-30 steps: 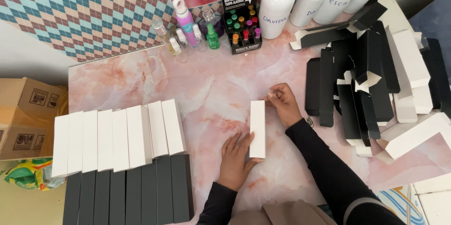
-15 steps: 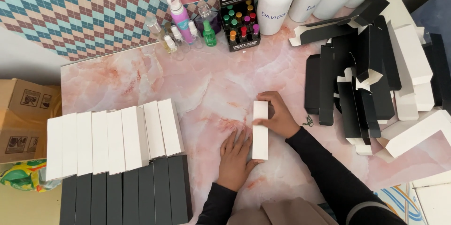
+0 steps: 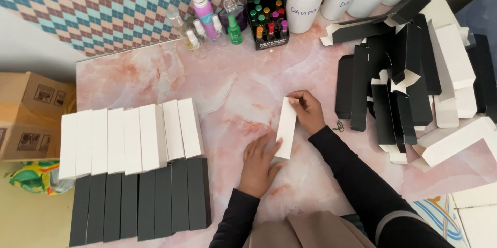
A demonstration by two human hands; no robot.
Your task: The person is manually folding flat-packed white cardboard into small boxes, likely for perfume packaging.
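Between two hands, a long white box lies on the pink table.

Far left of the hands, a row of finished boxes (image 3: 132,139) sits side by side, white on top, black below. Left hand (image 3: 259,162) lies flat with fingers together, pressing the near end of the white box (image 3: 286,127). Right hand (image 3: 309,111) pinches the far end with its fingertips. This box looks light, thin and easy to dent, so holding both ends seems best. Its long side points away from the person, leaning a little right. Further right is a messy pile of flat boxes (image 3: 409,87).
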